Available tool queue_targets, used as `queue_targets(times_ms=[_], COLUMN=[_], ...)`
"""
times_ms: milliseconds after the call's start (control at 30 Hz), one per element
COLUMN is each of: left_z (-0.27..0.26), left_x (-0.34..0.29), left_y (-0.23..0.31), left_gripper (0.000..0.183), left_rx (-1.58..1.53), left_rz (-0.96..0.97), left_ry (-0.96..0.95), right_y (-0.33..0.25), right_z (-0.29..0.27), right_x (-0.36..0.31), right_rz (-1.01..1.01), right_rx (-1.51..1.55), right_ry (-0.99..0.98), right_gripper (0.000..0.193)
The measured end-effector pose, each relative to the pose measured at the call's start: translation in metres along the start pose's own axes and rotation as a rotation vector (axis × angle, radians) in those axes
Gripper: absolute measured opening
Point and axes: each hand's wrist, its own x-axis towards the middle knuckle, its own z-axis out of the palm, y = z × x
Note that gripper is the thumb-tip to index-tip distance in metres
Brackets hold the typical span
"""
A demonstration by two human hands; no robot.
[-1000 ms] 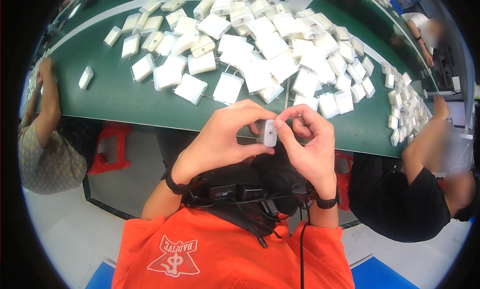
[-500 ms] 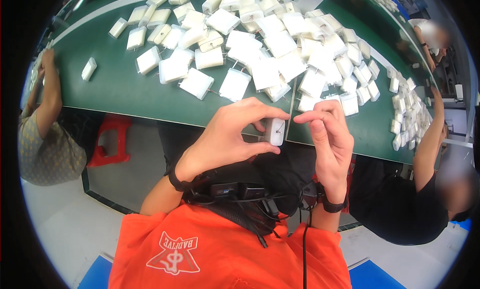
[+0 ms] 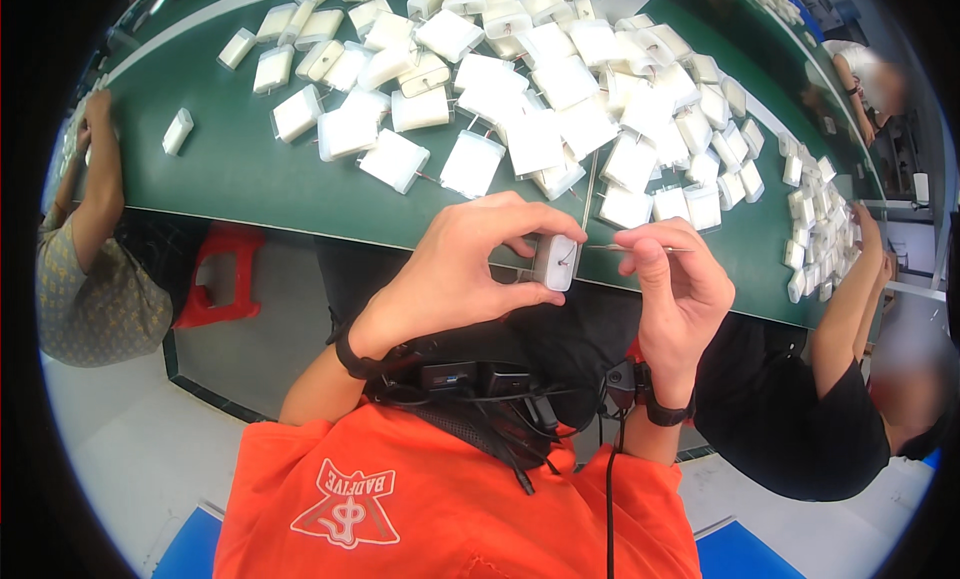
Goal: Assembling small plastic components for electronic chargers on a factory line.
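Translucent case (image 3: 557,263), whitish inside (contents hard to make out), dark wire (image 3: 564,262) showing on its end face: held over the desk's (image 3: 230,184) near edge, left hand (image 3: 480,254) pinching it between thumb and fingers. Right hand (image 3: 690,289) pinches a thin metal tool (image 3: 605,247), its tip just beside the case; can't tell if touching. Beyond them, similar cases (image 3: 535,139) lie heaped toward the far edge, cream-white blocks (image 3: 420,109) inside. One lone case (image 3: 178,132) sits toward the left end, a second heap (image 3: 812,214) near the right end.

Right grip (image 3: 685,291) shifted rightward, away from white block (image 3: 555,264); thin metal tool (image 3: 607,247) now levelled toward block.
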Motion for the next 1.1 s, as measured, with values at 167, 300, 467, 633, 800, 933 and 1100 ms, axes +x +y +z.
queue_targets(times_ms=[167,300,467,633,800,933,1100], left_z=[-0.001,-0.001,-0.001,-0.001,-0.002,-0.001,-0.001], left_x=[0.001,0.000,0.001,0.001,0.000,-0.001,-0.001], left_y=[0.001,0.002,0.002,0.000,0.000,0.000,0.000], left_gripper=[0.054,0.055,0.054,0.053,0.053,0.053,0.054], left_rx=[-0.001,-0.004,-0.012,-0.014,0.008,-0.004,-0.003], left_rz=[0.000,-0.025,-0.019,-0.009,-0.022,-0.016,-0.028], left_ry=[-0.001,-0.011,-0.014,-0.012,-0.025,-0.021,-0.022], right_y=[0.007,0.012,0.011,0.011,0.012,0.012,0.009], right_z=[0.002,0.003,0.004,0.004,0.005,0.005,0.006], right_x=[0.001,0.001,0.000,-0.002,-0.001,-0.001,-0.001], right_rz=[-0.017,-0.017,0.036,0.066,0.046,0.060,0.029], right_rx=[0.060,0.033,0.048,0.089,0.080,0.077,-0.002], right_ry=[-0.013,-0.015,-0.034,0.004,0.003,0.006,-0.007], right_gripper=[0.008,0.009,0.009,0.007,0.006,0.006,0.006])
